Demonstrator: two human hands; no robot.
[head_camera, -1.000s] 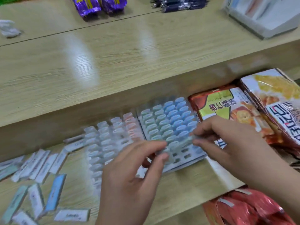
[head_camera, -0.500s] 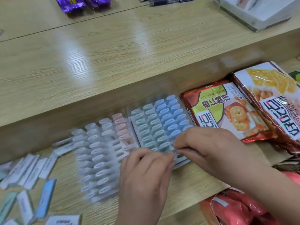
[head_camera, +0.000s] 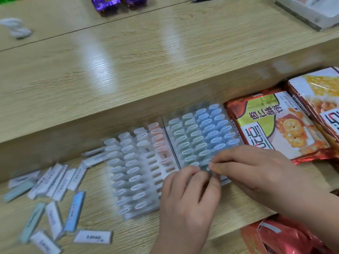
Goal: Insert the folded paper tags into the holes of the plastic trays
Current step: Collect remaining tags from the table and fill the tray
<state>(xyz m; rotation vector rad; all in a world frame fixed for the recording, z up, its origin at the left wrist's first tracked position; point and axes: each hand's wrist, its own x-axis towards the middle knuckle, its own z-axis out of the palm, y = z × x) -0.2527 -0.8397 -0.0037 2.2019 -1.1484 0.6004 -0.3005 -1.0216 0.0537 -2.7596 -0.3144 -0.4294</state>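
Paper tags [head_camera: 205, 142] stand in rows in the two plastic trays [head_camera: 139, 173] lying side by side on the lower wooden shelf [head_camera: 238, 204], dead centre for me. My left hand [head_camera: 189, 200] and right hand [head_camera: 256, 171] meet fingertip to fingertip at the right tray's near edge, at five o'clock from centre; both look pinched, though blur hides any tag between them. Loose tags [head_camera: 55, 182] lie scattered at eight o'clock, snack packets [head_camera: 275, 125] at three.

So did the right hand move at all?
Yes. Judged against the right tray, the right hand has slid off the snack bag side toward the tray's near edge, meeting the left hand.
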